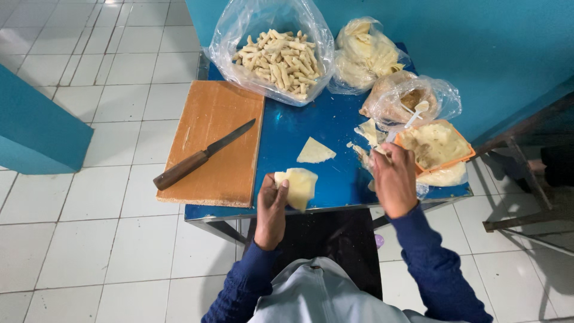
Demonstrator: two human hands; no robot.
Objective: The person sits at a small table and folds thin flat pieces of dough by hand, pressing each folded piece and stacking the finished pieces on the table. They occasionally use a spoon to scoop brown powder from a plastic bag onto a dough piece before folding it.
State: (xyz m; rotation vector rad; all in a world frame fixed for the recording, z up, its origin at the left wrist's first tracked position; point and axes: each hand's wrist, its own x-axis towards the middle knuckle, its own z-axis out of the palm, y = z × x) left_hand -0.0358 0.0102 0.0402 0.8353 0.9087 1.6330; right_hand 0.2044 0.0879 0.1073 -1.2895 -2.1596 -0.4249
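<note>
A pale wrapper sheet (297, 186) is being held flat in the closed left hand (272, 203) at the near edge of the blue surface (287, 128), so filling appears to be the step in hand. The right hand (393, 179) is being curled narrowly over the orange tray (465, 157) of filling, just right of the sheet; a scoop carried across onto it seems called for next.

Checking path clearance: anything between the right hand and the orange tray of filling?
Nothing visible. The right hand sits just beside the orange tray, near its left edge, with only loose wrapper scraps on the blue table nearby. The left hand holds a folded wrapper.
</note>
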